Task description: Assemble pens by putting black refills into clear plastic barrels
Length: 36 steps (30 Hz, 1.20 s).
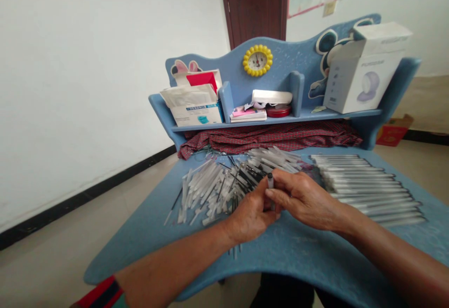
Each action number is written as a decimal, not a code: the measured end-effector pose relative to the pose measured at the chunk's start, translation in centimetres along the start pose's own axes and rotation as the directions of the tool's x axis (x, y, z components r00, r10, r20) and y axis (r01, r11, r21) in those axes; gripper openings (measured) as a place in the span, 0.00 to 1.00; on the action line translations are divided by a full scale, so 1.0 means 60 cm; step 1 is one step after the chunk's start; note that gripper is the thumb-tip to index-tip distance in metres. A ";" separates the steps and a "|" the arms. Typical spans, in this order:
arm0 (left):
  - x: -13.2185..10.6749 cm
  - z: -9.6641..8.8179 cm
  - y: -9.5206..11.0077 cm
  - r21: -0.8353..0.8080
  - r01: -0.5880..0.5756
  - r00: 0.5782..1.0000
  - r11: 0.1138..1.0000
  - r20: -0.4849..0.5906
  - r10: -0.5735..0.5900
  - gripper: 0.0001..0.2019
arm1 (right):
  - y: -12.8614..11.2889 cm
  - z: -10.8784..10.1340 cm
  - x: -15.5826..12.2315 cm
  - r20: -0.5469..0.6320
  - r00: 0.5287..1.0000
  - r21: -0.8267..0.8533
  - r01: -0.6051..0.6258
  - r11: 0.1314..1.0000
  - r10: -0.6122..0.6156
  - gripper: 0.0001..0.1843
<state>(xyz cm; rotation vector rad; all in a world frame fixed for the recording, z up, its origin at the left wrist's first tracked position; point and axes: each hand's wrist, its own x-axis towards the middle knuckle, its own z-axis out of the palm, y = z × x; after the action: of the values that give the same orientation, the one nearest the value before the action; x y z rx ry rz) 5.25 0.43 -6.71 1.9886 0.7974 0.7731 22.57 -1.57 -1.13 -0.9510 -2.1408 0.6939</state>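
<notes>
My left hand [250,214] and my right hand [301,198] meet over the middle of the blue desk [298,252]. Both are closed on one clear pen barrel [270,180], which stands upright between the fingertips with its dark end up. Just beyond the hands lies a loose heap of clear pen barrels and thin black refills [224,184]. To the right of my right hand a neat row of assembled pens [368,189] lies side by side.
A red checked cloth [270,137] is bunched under the desk's shelf. The shelf [280,120] holds paper packets, booklets, a red tin and a white carton [365,67]. A yellow flower clock [257,60] hangs on the backboard. A white wall runs along the left.
</notes>
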 end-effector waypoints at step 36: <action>0.000 -0.004 0.003 0.003 0.068 0.997 0.998 0.019 -0.068 0.30 | 0.019 0.008 0.007 -0.027 0.999 0.055 -0.020 0.998 0.021 0.07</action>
<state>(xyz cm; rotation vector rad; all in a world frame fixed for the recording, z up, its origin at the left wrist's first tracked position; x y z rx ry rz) 5.11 0.47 -6.40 1.9572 0.8506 0.7127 22.47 -0.70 -2.06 -0.9489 -2.0803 0.7422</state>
